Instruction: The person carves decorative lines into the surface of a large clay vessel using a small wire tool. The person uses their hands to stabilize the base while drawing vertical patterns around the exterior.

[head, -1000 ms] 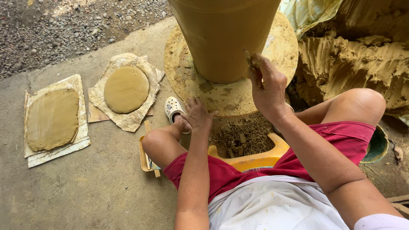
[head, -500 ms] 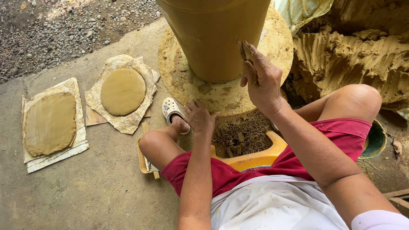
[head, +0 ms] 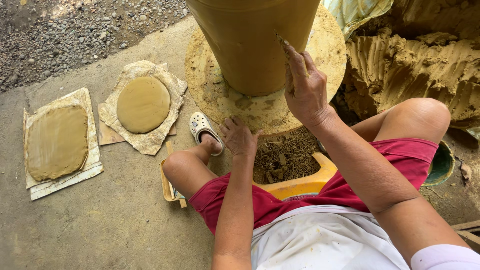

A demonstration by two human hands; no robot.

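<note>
Tall clay vessel standing on a round turntable, wall already raised and smooth. Right hand grips a thin scraping tool against the wall; left hand rests open on the turntable rim. Surface finishing appears under way; two clay slabs lie unused on the floor

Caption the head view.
Right hand presses a thin tool against a tall tan clay vessel; left hand rests below.
</note>
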